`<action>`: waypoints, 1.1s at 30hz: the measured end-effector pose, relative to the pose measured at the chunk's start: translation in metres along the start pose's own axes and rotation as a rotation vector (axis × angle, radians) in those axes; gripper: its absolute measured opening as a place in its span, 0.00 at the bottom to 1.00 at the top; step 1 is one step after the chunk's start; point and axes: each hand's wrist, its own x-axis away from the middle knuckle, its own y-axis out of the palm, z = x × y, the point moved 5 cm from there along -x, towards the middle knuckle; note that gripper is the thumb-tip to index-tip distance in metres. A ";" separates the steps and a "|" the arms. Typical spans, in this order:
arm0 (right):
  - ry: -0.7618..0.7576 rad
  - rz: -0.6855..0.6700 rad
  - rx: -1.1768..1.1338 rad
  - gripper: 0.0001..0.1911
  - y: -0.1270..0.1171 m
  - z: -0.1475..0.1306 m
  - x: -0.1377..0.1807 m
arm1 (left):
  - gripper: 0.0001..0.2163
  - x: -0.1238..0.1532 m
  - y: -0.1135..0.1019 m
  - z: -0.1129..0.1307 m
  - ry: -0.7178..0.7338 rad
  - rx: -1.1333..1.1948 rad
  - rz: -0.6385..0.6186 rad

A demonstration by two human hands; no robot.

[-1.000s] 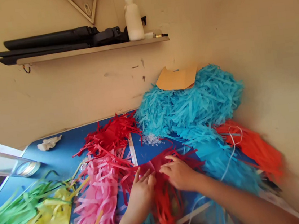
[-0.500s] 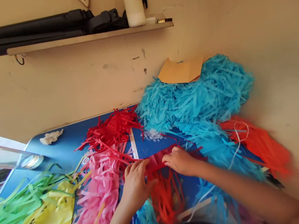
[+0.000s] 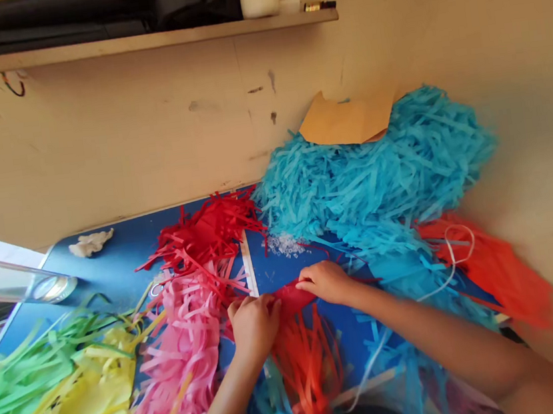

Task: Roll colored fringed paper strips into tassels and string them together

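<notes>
Between my hands stretches a strip of red tissue paper, with thin fringe ends poking out past my right fingers. My left hand is closed on its left side, thumb against the fingers. Pinching the right side is my right hand. Just below lies a bundle of orange-red tissue fringe. A pile of red tissue fringe sits behind my left hand, and pink tissue fringe lies to its left.
A large blue fringe pile with a tan paper piece rests against the wall. Clear beads lie on the blue table. Yellow fringe, green fringe and a glass are left; orange tissue is right.
My left thumb has closed in against the fingers on the red paper. My right hand has shifted slightly up, still pinching it. The camera view has tipped down a little.
</notes>
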 end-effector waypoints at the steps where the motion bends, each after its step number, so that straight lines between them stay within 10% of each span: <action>1: 0.011 0.003 0.005 0.11 0.001 0.001 -0.001 | 0.15 -0.001 0.000 0.000 -0.006 -0.007 0.004; 23: 0.105 0.056 0.114 0.11 0.005 0.007 -0.005 | 0.13 -0.012 0.000 0.001 0.018 -0.138 0.048; 27: 0.175 0.169 0.163 0.08 -0.020 0.015 0.005 | 0.08 -0.009 -0.003 0.013 0.297 -0.175 0.127; 33: -0.568 0.093 0.327 0.08 -0.021 -0.023 0.034 | 0.06 -0.001 -0.004 0.028 0.587 -0.224 0.014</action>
